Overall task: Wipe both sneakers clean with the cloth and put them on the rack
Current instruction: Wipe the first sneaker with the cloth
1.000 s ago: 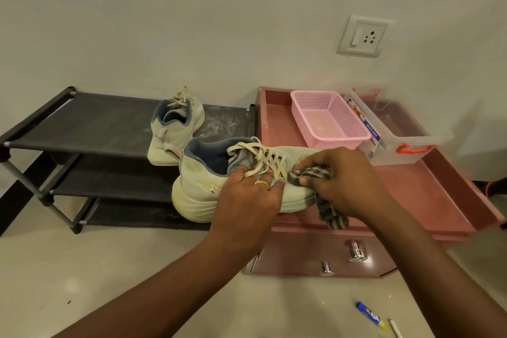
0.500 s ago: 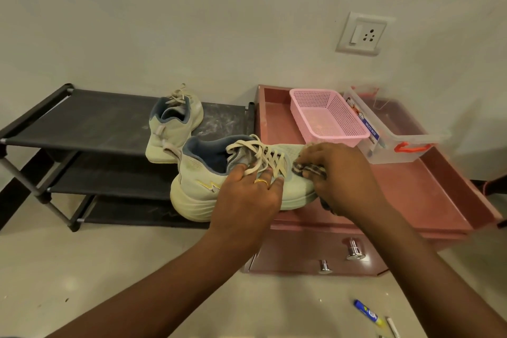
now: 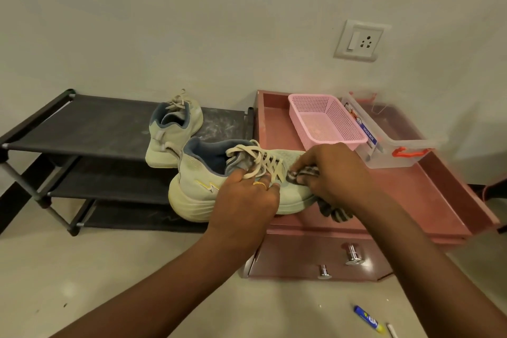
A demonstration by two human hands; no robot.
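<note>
My left hand (image 3: pixel 244 200) grips a pale green sneaker (image 3: pixel 192 195) by its side and laces, holding it up at the front left corner of a pink cabinet. My right hand (image 3: pixel 332 173) holds a striped cloth (image 3: pixel 301 174) pressed against the sneaker's toe; the cloth's loose end (image 3: pixel 334 211) hangs below the hand. A second pale green sneaker (image 3: pixel 172 134) stands on the top shelf of a black rack (image 3: pixel 82 129), heel toward me.
The pink cabinet top (image 3: pixel 411 192) has a raised rim and carries a pink mesh basket (image 3: pixel 326 121) and a clear plastic box (image 3: pixel 389 145). Drawer knobs (image 3: pixel 354 254) face me. A blue-yellow tube (image 3: pixel 369 321) lies on the floor. A wall socket (image 3: pixel 359 41) sits above.
My right hand slid the cloth along the toe toward the laces and back slightly; the cloth's hanging end shows again below the hand. The left hand kept its hold.
</note>
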